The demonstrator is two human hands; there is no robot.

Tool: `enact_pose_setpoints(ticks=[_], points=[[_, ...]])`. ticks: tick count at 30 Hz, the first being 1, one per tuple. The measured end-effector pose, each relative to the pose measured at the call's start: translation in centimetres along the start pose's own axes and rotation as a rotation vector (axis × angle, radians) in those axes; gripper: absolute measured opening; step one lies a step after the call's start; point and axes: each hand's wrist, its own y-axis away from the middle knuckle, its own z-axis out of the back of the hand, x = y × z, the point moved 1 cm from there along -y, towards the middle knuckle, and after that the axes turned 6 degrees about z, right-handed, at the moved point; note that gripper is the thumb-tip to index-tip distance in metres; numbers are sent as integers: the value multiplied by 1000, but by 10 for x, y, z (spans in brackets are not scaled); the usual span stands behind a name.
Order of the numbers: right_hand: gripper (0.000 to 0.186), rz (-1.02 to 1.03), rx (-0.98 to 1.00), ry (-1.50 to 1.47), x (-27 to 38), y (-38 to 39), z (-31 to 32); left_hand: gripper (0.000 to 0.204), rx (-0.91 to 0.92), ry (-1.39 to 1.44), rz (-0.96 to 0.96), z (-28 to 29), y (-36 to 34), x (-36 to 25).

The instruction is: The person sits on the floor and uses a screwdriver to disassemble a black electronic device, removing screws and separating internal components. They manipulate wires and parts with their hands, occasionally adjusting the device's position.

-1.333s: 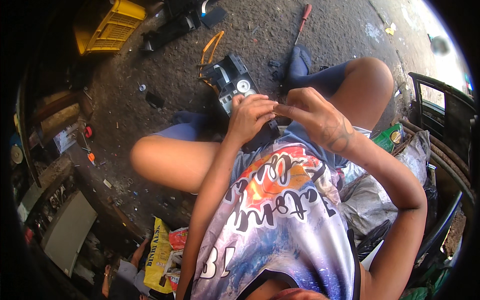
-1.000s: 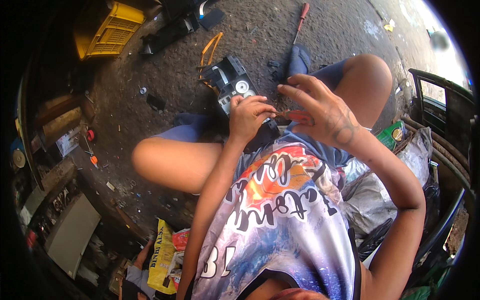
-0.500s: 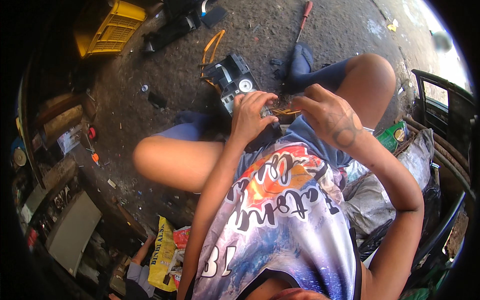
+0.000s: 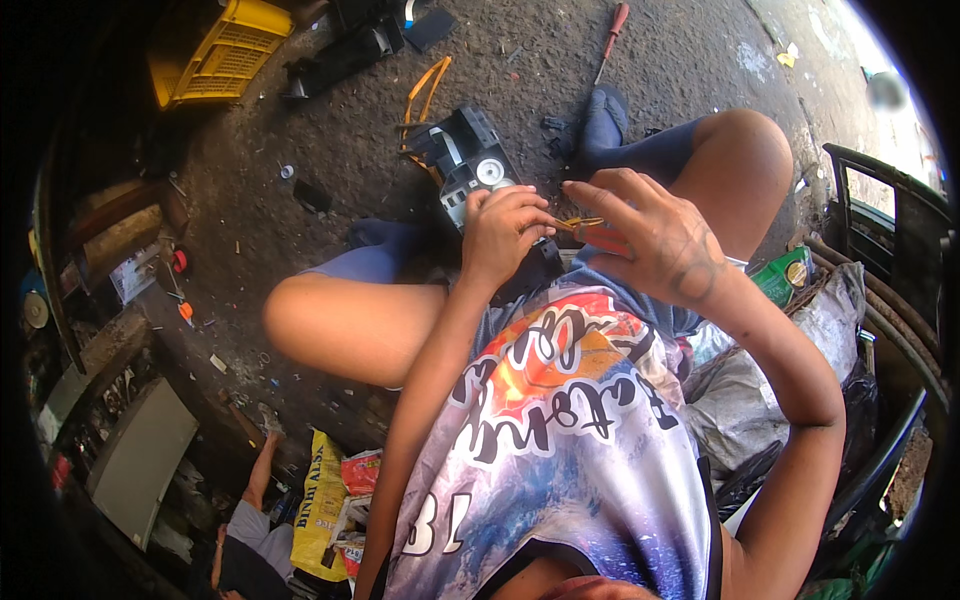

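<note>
A black-and-grey mechanical unit [image 4: 456, 153] with a white wheel lies between my legs, an orange cable [image 4: 430, 80] trailing from its upper left. My left hand [image 4: 500, 230] is over its lower part, fingertips closed on a thin yellowish piece [image 4: 572, 222] I cannot identify. My right hand [image 4: 655, 240] is just to the right, fingers arched and parted around what looks like a red-handled tool [image 4: 605, 238], mostly hidden beneath them.
A red screwdriver [image 4: 615, 30], black plastic pieces [image 4: 345, 65] and a yellow crate [image 4: 225, 55] lie beyond. Scrap [image 4: 140, 460] fills the left, grey sacks [image 4: 740, 400] the right beside black metal frames [image 4: 850, 200]. Another person [image 4: 250, 540] is at the lower left beside yellow sacks [image 4: 320, 500].
My right hand has drawn away from my left fingers, its fingers opening, curling and parting again around the red and yellowish pieces. My left hand stays on the unit.
</note>
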Motion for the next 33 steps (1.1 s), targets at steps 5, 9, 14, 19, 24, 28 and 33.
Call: enact_pose_setpoints(ticks=[5,9,14,19,24,28,33], points=[[46,-213,180,-89,5,1,11,18,-44,8,34,0,0,-2],[33,-319,218,-122,2,2,5,22,-50,1,41,-1,-1,-4],[17,-251,244,-91,-4,8,-2,34,21,-18,36,7,-1,-7],[23,-6,91,2,-2,4,-3,53,60,-19,39,9,0,-7],[33,6,156,87,-5,11,-2,53,84,-25,39,9,1,-8],[35,-100,210,201,-12,23,0,53,83,-29,44,10,2,-9],[20,-249,258,77,-27,35,12,54,47,-16,47,18,7,-4]])
